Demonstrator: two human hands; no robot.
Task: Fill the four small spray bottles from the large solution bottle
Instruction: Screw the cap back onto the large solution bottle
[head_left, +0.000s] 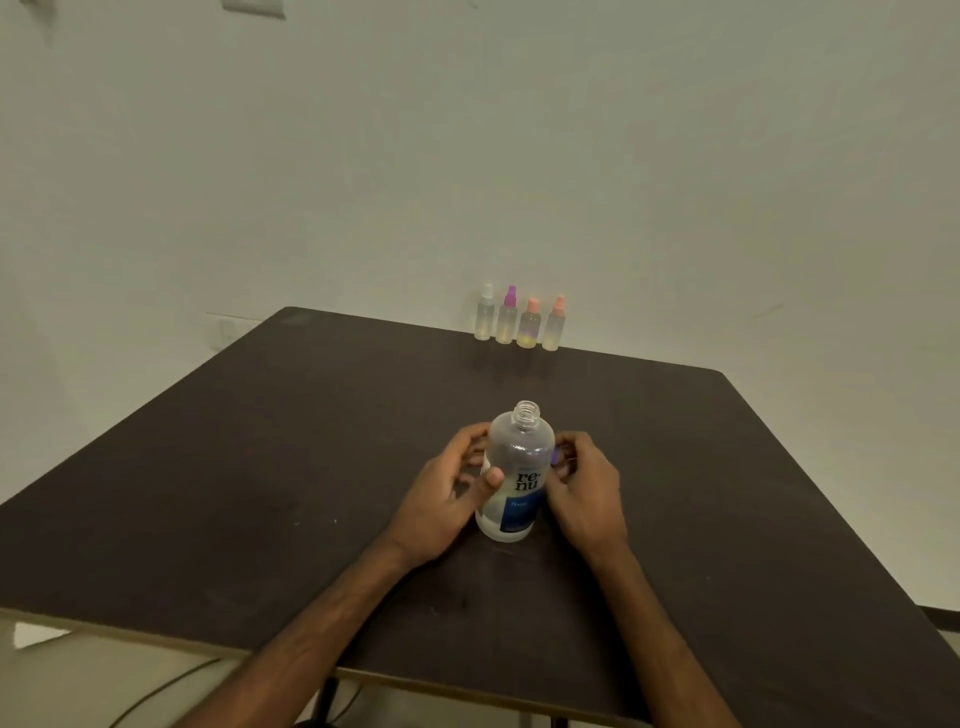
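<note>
The large solution bottle (514, 478) stands upright in the middle of the dark table (260, 467), clear with a blue label and an uncapped threaded neck. My left hand (447, 499) grips its left side with the thumb on the front. My right hand (587, 493) is curled against the bottle's right side, and a small bluish glint shows at its fingertips; I cannot tell whether it holds something. Four small spray bottles stand in a row at the table's far edge: white-topped (485, 317), purple-topped (508, 317), and two orange-topped (530, 325) (555, 325).
A pale wall rises right behind the far table edge. The table's near edge crosses the bottom of the view, with a dark cable (171, 686) on the floor below it. Both forearms reach in from the bottom centre.
</note>
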